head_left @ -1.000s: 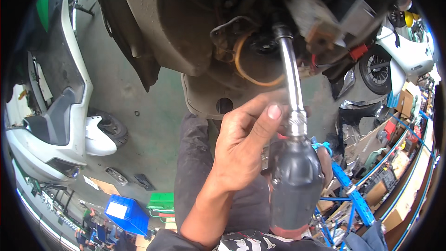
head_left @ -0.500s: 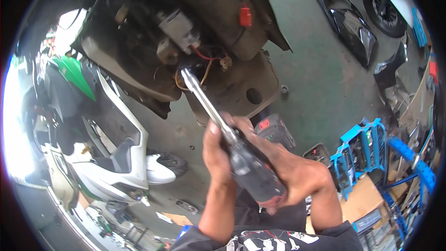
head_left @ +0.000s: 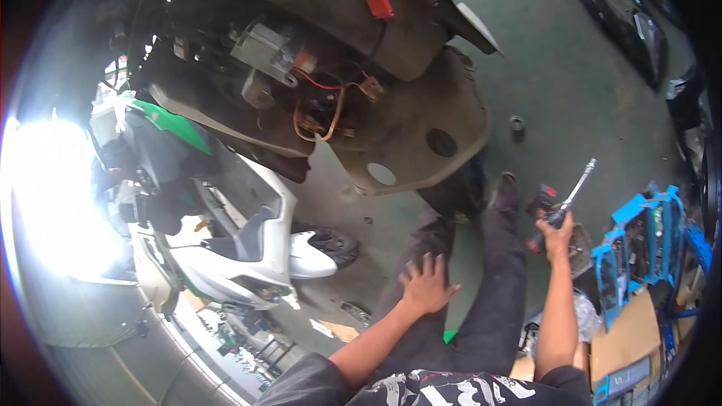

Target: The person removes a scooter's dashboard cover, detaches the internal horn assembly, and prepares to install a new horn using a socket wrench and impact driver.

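Observation:
My right hand (head_left: 557, 237), held out low to the right, grips a black and red cordless impact driver (head_left: 555, 218). A long chrome extension bar (head_left: 579, 185) sticks out of its nose, tilted up and away. Over my left thigh is my left hand (head_left: 427, 288), fingers spread, with nothing in it. Ahead is the underside of a dirty scooter body panel (head_left: 421, 124), apart from both hands. A silver metal box (head_left: 263, 49), a red connector (head_left: 378, 1) and a loop of tan and red wires (head_left: 320, 109) show among its parts.
A white and green scooter (head_left: 226, 256) stands at the left. Blue plastic frames (head_left: 639, 233) and a cardboard box (head_left: 623, 327) are at the right. A black fairing (head_left: 624, 22) lies at the far right, and a small metal cylinder (head_left: 517, 125) is on the green floor.
The driver has come away from the scooter's underside and swung down to the right in my right hand. My left hand has let go of it and opened over my thigh.

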`<state>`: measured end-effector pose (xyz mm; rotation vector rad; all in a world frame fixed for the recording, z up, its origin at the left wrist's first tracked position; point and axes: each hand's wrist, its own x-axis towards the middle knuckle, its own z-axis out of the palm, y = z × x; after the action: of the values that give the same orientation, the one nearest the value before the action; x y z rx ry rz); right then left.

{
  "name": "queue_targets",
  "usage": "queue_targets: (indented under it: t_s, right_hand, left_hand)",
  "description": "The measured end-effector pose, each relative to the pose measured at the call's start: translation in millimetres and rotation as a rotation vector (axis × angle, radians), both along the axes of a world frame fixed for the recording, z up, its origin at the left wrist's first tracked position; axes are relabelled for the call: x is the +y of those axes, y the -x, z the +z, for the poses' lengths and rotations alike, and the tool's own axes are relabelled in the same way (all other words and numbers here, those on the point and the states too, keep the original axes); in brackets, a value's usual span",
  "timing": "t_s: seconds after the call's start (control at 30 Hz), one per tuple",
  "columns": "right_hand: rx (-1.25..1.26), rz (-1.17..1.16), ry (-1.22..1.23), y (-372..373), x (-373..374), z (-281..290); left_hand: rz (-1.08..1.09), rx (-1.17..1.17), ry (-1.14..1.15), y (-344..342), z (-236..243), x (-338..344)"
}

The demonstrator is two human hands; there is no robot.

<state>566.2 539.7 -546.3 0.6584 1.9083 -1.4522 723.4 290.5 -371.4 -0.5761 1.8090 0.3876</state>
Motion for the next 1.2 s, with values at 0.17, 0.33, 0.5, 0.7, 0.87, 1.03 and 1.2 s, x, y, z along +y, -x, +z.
queue_targets:
  t_s: [0.17,0.33,0.5,0.7,0.87,1.03,1.2]
  right_hand:
    - [0.124,0.247,-0.526,-8.0,75.5,-162.4]
    - [0.130,0.450,-0.566,4.0,79.4,-198.6]
    - [0.127,0.418,-0.431,11.3,39.6,-198.4]
    - [-0.096,0.552,-0.553,23.7,30.7,-198.6]
    - [0.091,0.599,-0.719,30.1,56.1,-152.2]
    - [-0.165,0.406,-0.212,-53.9,-34.5,-27.8]
    - [-0.556,0.359,0.018,-58.7,-13.1,121.9]
  left_hand:
    - [0.268,-0.147,-0.011,-57.9,-19.7,-31.3]
    - [0.174,-0.158,0.058,-62.0,-24.7,-19.2]
    - [0.228,-0.213,0.049,-59.4,-23.8,-28.6]
    - [0.246,-0.234,0.055,-52.5,-25.0,-29.8]
    - [0.389,-0.131,-0.047,-47.5,-30.8,-33.9]
    - [0.746,0.248,-0.229,-94.3,9.0,-140.8]
    - [0.906,0.411,-0.235,-77.5,21.7,-282.8]
